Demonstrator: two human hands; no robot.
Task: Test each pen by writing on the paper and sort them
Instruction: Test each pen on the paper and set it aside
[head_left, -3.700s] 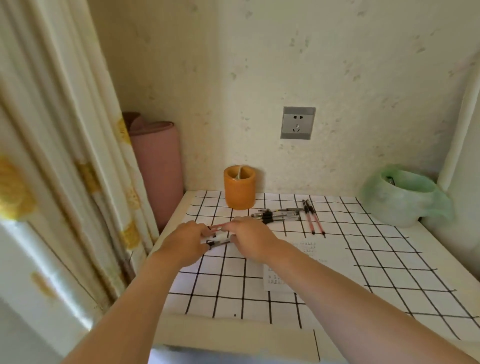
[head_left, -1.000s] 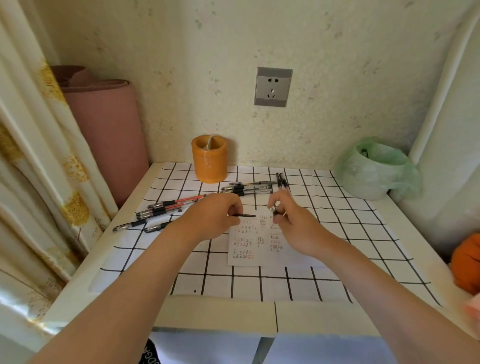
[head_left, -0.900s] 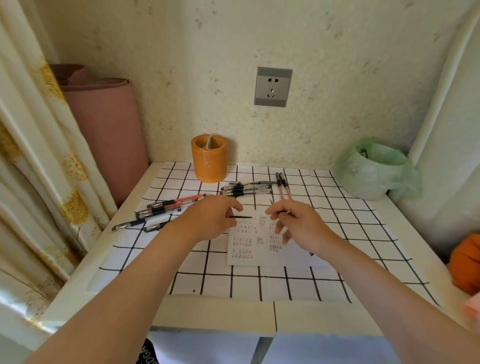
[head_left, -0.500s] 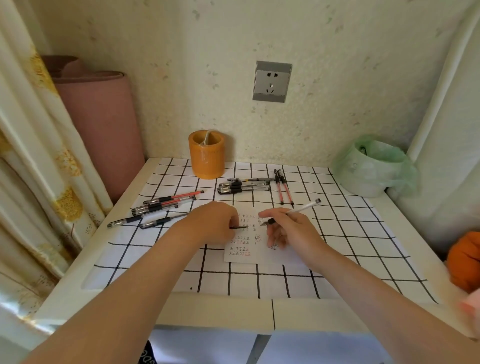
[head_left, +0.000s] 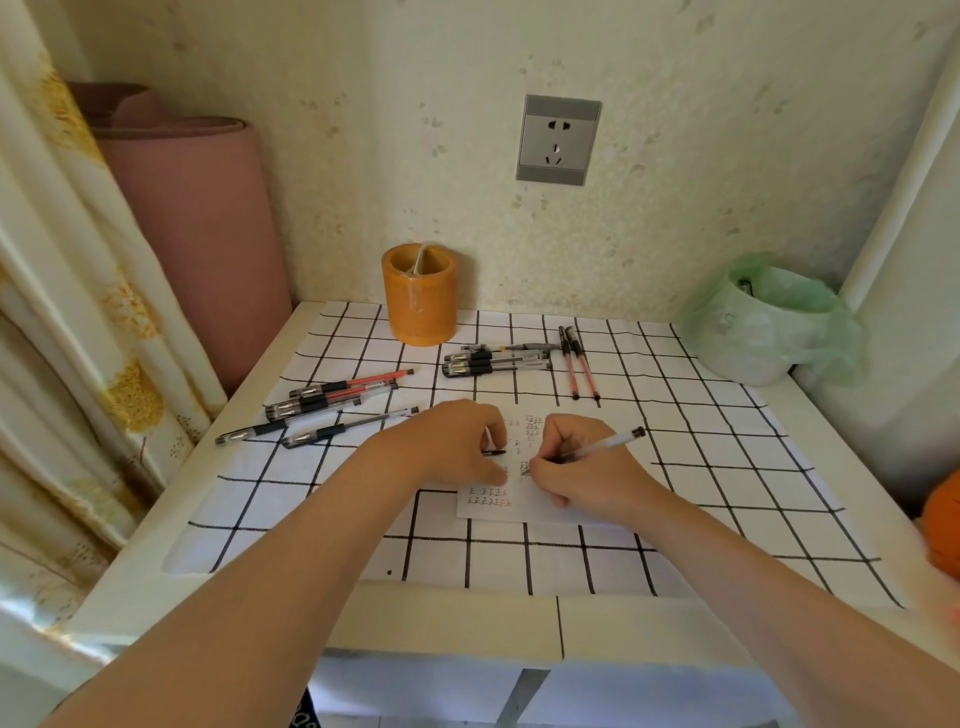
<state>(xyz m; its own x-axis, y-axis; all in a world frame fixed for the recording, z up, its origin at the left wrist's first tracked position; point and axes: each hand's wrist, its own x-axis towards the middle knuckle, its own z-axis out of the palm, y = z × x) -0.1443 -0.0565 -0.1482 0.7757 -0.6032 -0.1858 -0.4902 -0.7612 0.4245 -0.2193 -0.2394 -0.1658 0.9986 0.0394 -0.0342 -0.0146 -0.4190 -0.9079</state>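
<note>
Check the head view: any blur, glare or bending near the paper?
Head view: soft even light, no glare on the paper; right hand, pen, left hand and cap sharp; marks too small to read; wide lens bends the sides; orange thing far right blurred.

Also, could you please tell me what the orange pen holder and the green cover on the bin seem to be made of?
The orange pen holder seems glossy plastic or glazed ceramic: light glints on its smooth side. The green cover seems thin, translucent plastic film: it crinkles and the pale bin shows through.
</note>
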